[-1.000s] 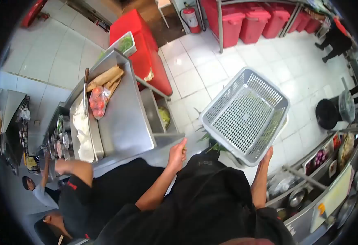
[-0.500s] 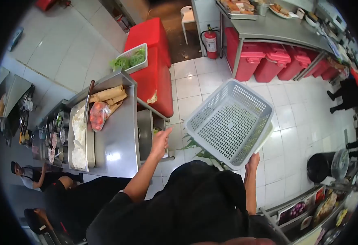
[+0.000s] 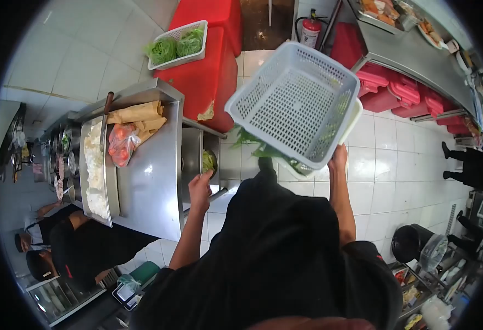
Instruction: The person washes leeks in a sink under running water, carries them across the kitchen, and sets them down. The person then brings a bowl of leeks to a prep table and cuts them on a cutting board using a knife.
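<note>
My right hand (image 3: pixel 339 158) grips the near right corner of a stacked pair: a grey perforated basket (image 3: pixel 296 99) above a pale container (image 3: pixel 351 125). Both are tilted, and green leaves (image 3: pixel 247 136) stick out between them on the left. The grey basket holds nothing. My left hand (image 3: pixel 200 188) is closed at the near end of an open steel drawer (image 3: pixel 192 151), beside a round container with greens (image 3: pixel 208 161). What its fingers hold is hidden.
A steel counter (image 3: pixel 148 181) bears a rice tray (image 3: pixel 95 176), bagged tomatoes (image 3: pixel 122 146) and brown wraps (image 3: pixel 137 114). Beyond it, a white basket of greens (image 3: pixel 178 47) stands on a red bin (image 3: pixel 197 82). A fire extinguisher (image 3: pixel 309 33) is ahead; co-workers (image 3: pixel 87 242) stand at left.
My left hand has moved from pointing above the drawer to closing at its near end. The stacked baskets, with my right hand, have shifted forward and left in view.
</note>
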A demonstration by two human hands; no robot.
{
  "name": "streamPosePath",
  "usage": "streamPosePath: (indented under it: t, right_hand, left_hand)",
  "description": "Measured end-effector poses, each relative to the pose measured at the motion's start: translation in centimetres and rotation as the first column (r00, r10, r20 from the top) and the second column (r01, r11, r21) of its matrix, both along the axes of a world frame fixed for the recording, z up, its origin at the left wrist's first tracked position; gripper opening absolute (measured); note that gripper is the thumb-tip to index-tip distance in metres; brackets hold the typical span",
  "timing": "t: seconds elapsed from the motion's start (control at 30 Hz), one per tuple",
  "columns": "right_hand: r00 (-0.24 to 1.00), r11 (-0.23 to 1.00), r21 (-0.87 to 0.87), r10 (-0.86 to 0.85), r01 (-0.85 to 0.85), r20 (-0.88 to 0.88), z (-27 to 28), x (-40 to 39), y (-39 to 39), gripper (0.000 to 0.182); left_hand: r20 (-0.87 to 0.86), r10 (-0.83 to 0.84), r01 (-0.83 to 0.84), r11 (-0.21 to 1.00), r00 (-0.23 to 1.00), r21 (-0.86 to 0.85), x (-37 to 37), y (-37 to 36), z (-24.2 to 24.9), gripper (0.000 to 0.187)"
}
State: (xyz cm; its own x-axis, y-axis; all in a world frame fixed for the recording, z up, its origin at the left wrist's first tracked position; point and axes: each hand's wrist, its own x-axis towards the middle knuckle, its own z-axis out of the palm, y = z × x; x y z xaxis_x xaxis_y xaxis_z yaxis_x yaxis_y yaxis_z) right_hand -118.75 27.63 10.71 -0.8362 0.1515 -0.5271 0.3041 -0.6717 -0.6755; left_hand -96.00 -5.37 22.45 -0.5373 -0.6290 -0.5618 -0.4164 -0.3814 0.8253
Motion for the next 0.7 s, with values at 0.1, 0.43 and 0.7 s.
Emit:
streamPosePath:
  t: [0.1,0.43,0.7]
  right_hand:
    - [0.998,0.998,0.033,0.053,-0.052,-0.029,-1.1,-4.6,-2.8,0.021]
    - [0.979,0.988,-0.005,0.152,-0.154,-0.135,1.0,-20.2,-12.1,0.012]
    - [0.935,0.948,0.003,0.313,-0.317,-0.169,1.5,-35.9,-20.4,0.01]
  left_hand:
    - [-0.03,-0.065,0.065,0.998,0.997,-0.006,-4.9,-1.5,0.6,0.028]
    - [-0.185,0.009,-0.008,1.0,0.983,0.007,-19.9,-6.6,2.7,0.027]
    - [-0.133,0.229,-0.233,0.972,0.964,-0.014,-28.0,-8.6,5.1,0.029]
